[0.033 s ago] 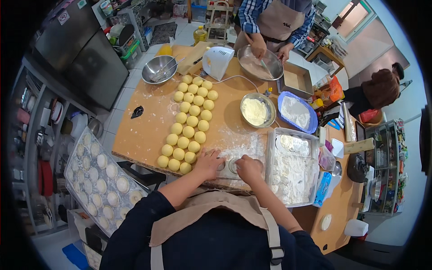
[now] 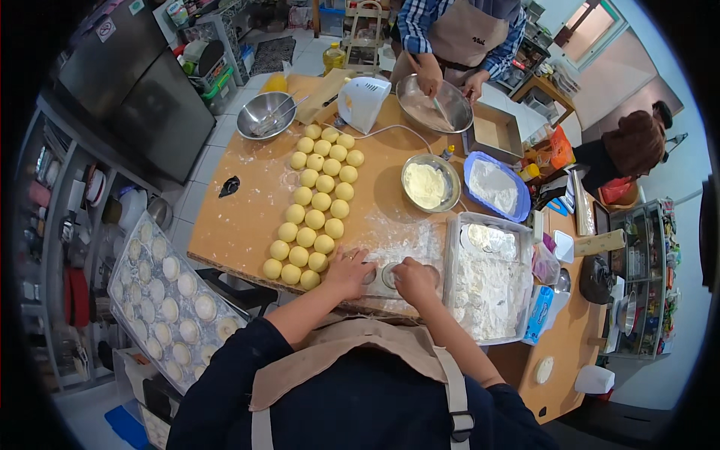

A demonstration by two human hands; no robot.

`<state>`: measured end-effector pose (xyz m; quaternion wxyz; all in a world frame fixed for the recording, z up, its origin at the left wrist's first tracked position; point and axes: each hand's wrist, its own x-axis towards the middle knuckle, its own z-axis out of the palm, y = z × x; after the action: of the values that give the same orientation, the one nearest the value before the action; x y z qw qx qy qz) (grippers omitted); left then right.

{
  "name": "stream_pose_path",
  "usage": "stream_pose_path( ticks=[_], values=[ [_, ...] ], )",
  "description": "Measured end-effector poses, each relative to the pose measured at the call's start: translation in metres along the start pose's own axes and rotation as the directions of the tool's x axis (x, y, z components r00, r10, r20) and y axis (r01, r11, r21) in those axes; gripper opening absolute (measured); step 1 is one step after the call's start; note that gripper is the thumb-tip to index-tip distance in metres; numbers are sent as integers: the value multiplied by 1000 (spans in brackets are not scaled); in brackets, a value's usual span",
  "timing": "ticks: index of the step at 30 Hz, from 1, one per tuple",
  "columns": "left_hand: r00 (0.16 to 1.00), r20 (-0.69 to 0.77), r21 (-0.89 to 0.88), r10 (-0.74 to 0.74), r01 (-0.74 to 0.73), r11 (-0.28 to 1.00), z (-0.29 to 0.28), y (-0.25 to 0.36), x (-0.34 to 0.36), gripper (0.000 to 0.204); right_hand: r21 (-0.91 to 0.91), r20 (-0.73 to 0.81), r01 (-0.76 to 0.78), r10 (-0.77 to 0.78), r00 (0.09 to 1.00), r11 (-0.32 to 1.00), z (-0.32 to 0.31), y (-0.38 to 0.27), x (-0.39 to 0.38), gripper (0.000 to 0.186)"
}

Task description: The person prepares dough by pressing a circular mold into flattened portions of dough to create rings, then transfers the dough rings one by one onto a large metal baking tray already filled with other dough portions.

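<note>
Both my hands work low over a floured patch at the table's near edge. My left hand is closed, its fingers bent by a small round greyish thing that they partly cover. My right hand is closed too, fingertips at the edge of a pale round disc with a darker rim; whether that is dough or a cutter I cannot tell. Beside my left hand stand rows of smooth yellow balls. Right of my right hand sits a clear plastic container with white flour and pale lumps in it.
At left lies a floured tray of pale dough rounds. Beyond my hands are a bowl of pale yellow mixture, a blue basin of flour, a white hand mixer and a whisk bowl. Across the table, a co-worker stirs a large bowl.
</note>
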<state>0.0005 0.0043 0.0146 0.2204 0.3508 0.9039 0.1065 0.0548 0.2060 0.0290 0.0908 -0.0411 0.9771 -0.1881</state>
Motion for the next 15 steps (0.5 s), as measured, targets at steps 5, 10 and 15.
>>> stream_pose_path(
  ticks=[5,10,15],
  values=[
    [995,-81,27,50,-48,998,10,-8,0,77,-21,39,6,-6,999,1000,10,-2,9,23],
    [994,-101,13,51,-50,999,14,-7,3,72,4,1,18,-18,1000,1000,16,0,8,23],
    [995,-86,2,56,-56,998,17,-7,3,73,21,5,-6,6,1000,1000,18,-3,5,24]
  ],
)
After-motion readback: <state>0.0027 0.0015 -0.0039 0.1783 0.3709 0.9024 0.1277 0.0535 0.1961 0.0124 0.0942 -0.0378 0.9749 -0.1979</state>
